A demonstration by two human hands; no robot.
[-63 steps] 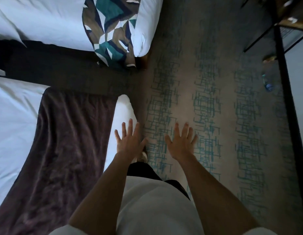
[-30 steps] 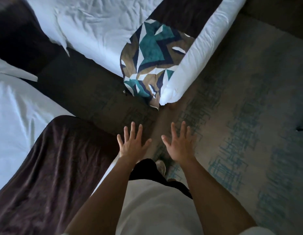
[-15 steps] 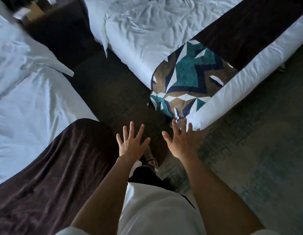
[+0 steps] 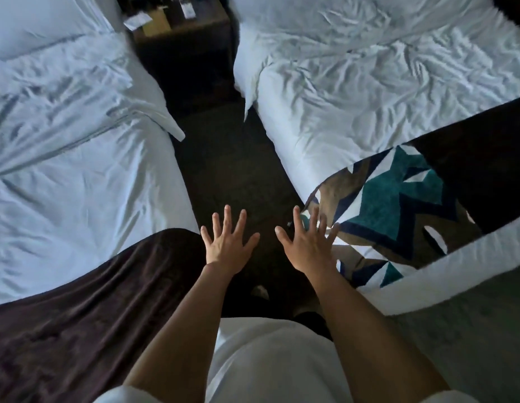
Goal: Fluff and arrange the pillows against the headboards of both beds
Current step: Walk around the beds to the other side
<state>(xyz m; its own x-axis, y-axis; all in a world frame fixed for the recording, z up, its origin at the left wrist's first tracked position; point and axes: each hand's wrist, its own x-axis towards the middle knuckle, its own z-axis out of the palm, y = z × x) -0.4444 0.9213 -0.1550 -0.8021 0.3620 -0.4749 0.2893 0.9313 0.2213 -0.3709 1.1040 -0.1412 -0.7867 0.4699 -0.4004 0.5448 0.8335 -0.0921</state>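
A pillow (image 4: 40,18) is seen at the far end of the left bed (image 4: 78,184), out of reach. The left hand (image 4: 226,245) and right hand (image 4: 308,248) are held apart, spread, gripping nothing; the patterned runner (image 4: 398,205) just beside the right hand could be snagged and dragged askew in passing.

At 11 o'clock a pillow (image 4: 34,21) is cut by the top and left edges. The left bed (image 4: 78,184) runs off the frame at 9 o'clock, the right bed (image 4: 369,68) from 1 to 3 o'clock. The nightstand (image 4: 191,33) at 12 o'clock is clipped by the top edge; the items (image 4: 138,20) on it are too small and dim to name. The floor (image 4: 229,170) between the beds is too dark to read. The right hand (image 4: 308,248) covers a corner of the runner (image 4: 398,205); touching or apart, I cannot tell. A shoe (image 4: 260,290) at 6 o'clock is mostly hidden behind the shirt (image 4: 267,359).
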